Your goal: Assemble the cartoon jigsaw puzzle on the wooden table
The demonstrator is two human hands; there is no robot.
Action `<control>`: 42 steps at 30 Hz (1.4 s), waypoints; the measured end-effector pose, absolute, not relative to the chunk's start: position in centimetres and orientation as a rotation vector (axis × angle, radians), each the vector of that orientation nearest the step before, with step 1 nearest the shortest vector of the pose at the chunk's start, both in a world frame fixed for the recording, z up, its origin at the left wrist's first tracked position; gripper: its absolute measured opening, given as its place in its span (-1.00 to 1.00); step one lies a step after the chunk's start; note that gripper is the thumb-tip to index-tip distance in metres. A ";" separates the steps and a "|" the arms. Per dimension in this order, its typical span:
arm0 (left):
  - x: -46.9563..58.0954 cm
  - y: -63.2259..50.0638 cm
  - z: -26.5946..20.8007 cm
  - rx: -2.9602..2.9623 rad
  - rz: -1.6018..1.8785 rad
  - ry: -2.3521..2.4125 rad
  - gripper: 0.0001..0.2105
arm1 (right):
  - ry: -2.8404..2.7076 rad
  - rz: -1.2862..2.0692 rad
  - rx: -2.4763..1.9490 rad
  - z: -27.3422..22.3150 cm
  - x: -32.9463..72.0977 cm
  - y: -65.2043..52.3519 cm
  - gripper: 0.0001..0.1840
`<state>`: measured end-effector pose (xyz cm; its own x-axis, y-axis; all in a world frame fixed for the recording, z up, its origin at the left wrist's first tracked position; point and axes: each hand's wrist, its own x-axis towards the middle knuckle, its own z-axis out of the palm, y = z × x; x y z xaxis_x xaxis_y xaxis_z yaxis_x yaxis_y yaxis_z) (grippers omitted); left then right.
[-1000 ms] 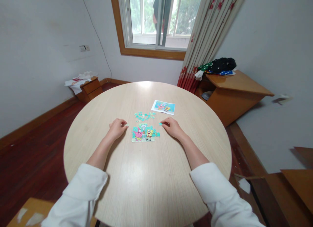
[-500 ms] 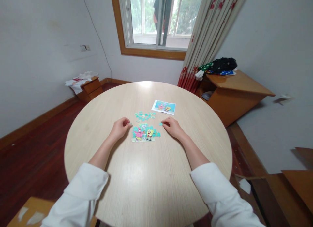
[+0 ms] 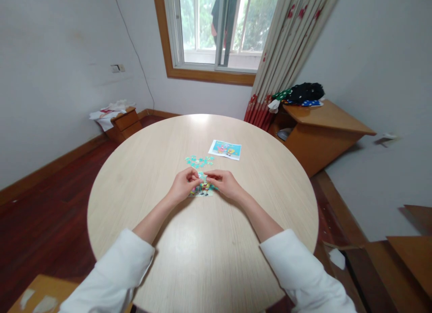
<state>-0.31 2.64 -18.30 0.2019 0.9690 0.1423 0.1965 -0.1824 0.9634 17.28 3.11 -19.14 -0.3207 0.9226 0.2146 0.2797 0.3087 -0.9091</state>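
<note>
A partly assembled jigsaw puzzle (image 3: 203,193) with cartoon figures lies flat on the round table (image 3: 199,254). My left hand (image 3: 185,183) is over its left side, thumb and fingers pinched close to the upper middle. Facing it, my right hand (image 3: 224,182) reaches over the right side, its fingertips also pinched. Each hand had a small puzzle piece between the fingertips a moment ago; now the fingers mostly cover those pieces. Both hands hide much of the assembled picture. Just beyond them lie several loose teal puzzle pieces (image 3: 199,161).
A printed sheet (image 3: 226,149) with a similar cartoon picture lies behind the loose pieces, to the right. Beyond the table stand a wooden cabinet (image 3: 327,124) with cloths on it, a small drawer unit (image 3: 126,122) and a long curtain (image 3: 280,47).
Both hands have come inward from either side of the puzzle and now nearly meet above it. The loose pieces and the printed sheet stay where they were.
</note>
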 end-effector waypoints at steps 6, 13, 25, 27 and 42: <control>0.1 2.6 -18.9 1.621 1.067 1.124 -0.72 | -1.688 1.235 -0.995 -18.6 17.1 2.8 -0.73; -0.7 2.8 -19.4 1.919 1.009 1.228 -0.82 | -1.629 1.437 -1.114 -17.6 19.6 3.2 -0.73; -1.6 3.4 -21.0 2.333 0.828 1.216 -0.70 | -1.686 1.690 -1.221 -18.3 21.8 3.8 -0.82; -1.7 3.4 -21.2 2.359 0.814 1.213 -0.70 | -1.705 1.666 -1.233 -18.4 21.7 3.8 -0.83; -1.7 3.3 -21.0 2.431 0.728 1.244 -0.75 | -1.943 1.441 -1.315 -18.1 21.4 3.5 -0.97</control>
